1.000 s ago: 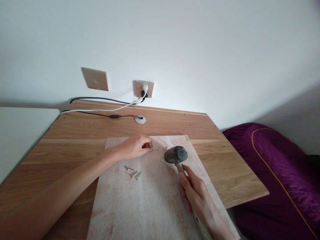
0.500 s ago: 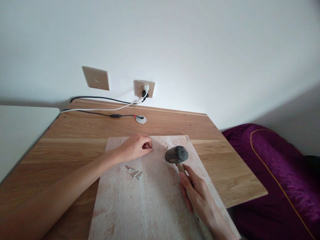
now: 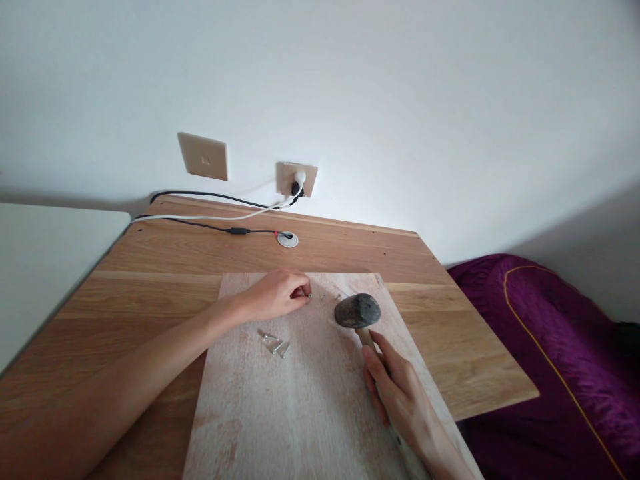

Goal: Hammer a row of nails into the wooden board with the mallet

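My left hand (image 3: 280,293) rests at the far part of a whitish wooden board (image 3: 280,413). Its thumb and forefinger pinch a small metal nail (image 3: 309,295), of which only the tip end by the fingers shows. To its right, two small nails (image 3: 323,296) stick up from the board in a row. My right hand (image 3: 397,383) is wrapped round the wooden handle of a rubber mallet (image 3: 357,311), whose dark head hangs just right of that row. Several loose silver nails (image 3: 277,345) lie on the board, nearer to me than my left hand.
Under the board is a wooden tabletop (image 3: 475,353). Black and white cables (image 3: 215,218) run along its back to a wall socket (image 3: 298,180) and a round grommet (image 3: 287,239). A white panel (image 3: 55,260) stands at left; purple fabric (image 3: 545,347) lies at right.
The whole view has shifted slightly, so things sit a little further right. Both hands keep their grips, and the mallet stays at about the same place over the board.
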Tool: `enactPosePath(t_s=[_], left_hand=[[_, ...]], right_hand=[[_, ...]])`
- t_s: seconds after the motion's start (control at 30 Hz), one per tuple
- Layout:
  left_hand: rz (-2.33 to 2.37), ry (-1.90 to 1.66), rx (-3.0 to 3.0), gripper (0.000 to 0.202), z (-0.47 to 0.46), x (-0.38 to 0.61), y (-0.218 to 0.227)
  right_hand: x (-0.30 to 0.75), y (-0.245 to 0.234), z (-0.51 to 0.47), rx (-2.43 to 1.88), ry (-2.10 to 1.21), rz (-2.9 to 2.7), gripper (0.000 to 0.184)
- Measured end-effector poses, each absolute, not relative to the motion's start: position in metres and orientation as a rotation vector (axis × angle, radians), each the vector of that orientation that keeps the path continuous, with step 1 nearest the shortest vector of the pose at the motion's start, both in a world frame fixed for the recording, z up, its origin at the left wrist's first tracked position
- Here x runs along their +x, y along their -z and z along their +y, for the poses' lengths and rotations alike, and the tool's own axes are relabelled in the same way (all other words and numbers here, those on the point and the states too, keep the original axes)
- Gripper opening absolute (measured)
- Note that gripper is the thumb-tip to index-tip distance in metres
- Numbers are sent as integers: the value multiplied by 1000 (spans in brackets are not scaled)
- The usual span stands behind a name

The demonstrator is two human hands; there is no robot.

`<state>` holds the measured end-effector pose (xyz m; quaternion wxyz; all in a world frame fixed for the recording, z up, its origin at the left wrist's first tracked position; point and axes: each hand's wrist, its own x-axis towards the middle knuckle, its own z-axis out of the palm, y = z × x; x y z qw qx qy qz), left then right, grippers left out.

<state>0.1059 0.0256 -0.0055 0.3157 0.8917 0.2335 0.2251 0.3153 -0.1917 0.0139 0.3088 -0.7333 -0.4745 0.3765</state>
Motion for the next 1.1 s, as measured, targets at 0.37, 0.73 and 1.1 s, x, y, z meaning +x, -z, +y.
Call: enactPosePath(t_s=[0.37, 0.73, 1.1], left_hand=[[535, -590, 2385, 12, 30, 105, 13], [658, -664, 2497, 24, 24, 108, 12], [646, -611, 2476, 21, 24, 109, 10]], right_hand=[[316, -13, -193, -1947, -1005, -1274, 57], [317, -10, -193, -1956, -999, -1247, 62], [314, -14, -193, -1973, -974, -1291, 58]])
